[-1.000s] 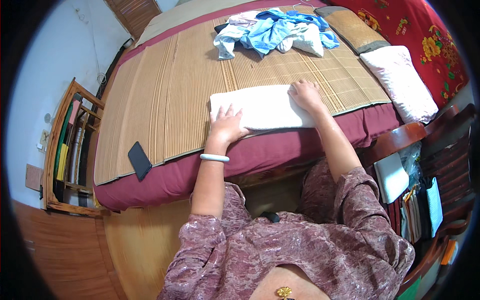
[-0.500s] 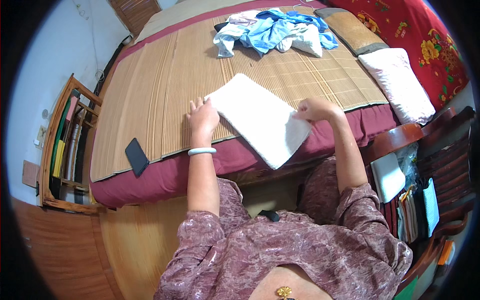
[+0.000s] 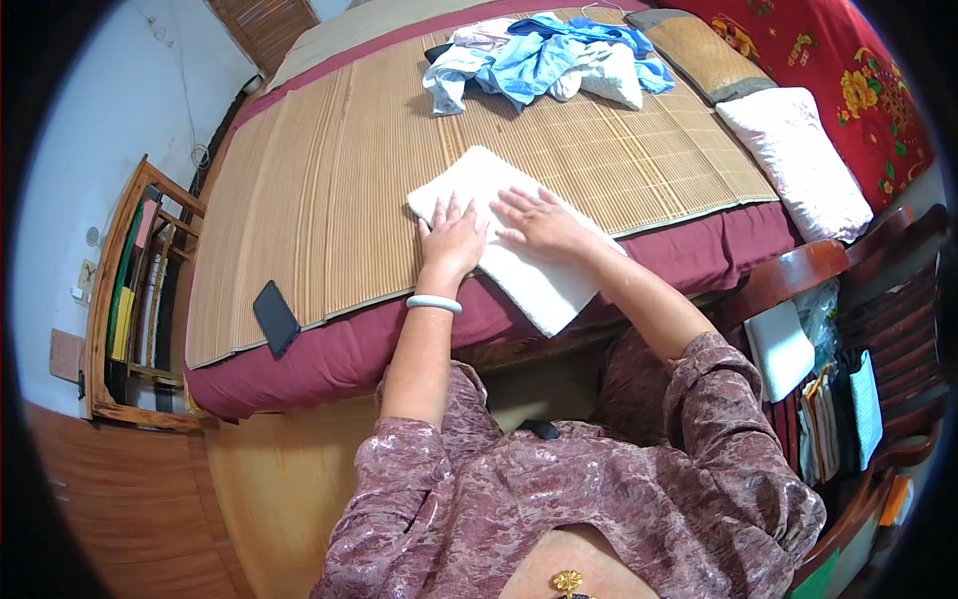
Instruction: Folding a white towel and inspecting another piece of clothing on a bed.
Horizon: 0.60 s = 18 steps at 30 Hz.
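A white towel (image 3: 549,290), laid out as a flat rectangle, rests aslant on the bed's near edge, with its lowest corner over the maroon sheet (image 3: 379,344). My left hand (image 3: 454,238) lies on its left part, fingers spread. Palm down near the towel's upper middle, my right hand (image 3: 539,222) also has its fingers stretched apart. Neither hand grips anything. Under the towel's far part is a bamboo mat (image 3: 329,180). The cloth beneath both palms is hidden.
Crumpled blue and white clothes (image 3: 544,65) lie at the far side of the mat. A dark phone (image 3: 274,317) sits at the near left edge. White pillow (image 3: 795,165) to the right. A wooden chair (image 3: 798,268) at right holds folded cloths (image 3: 780,349).
My right hand has let go of the towel's right edge and moved left onto its middle. My left hand has slid right from the left corner onto the towel.
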### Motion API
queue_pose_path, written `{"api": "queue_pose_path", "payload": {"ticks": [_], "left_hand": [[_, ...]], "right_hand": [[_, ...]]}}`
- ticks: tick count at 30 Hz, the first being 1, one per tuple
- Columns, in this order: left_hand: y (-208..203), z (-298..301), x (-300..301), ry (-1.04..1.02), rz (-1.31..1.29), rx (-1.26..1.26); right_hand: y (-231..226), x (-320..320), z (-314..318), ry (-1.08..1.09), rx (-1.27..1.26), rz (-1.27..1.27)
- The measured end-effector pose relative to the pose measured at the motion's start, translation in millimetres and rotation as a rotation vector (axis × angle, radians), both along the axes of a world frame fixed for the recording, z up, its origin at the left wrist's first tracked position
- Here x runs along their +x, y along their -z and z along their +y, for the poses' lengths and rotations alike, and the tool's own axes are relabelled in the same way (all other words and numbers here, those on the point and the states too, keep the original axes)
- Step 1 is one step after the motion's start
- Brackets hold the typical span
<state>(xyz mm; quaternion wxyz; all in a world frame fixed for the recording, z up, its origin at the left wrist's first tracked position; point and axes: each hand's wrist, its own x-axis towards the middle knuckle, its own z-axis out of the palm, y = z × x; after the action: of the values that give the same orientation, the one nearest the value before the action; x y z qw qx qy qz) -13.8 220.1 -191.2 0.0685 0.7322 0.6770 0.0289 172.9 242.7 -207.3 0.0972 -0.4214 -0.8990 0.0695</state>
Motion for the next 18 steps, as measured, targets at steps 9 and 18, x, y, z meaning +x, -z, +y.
{"api": "queue_pose_path", "payload": {"ticks": [9, 18], "left_hand": [[-18, 0, -12, -0.107, -0.038, 0.075], [-19, 2, -37, -0.103, -0.321, -0.109]], "right_hand": [[14, 29, 25, 0.349, -0.021, 0.128], [-10, 22, 49, 0.621, -0.203, 0.421]]}}
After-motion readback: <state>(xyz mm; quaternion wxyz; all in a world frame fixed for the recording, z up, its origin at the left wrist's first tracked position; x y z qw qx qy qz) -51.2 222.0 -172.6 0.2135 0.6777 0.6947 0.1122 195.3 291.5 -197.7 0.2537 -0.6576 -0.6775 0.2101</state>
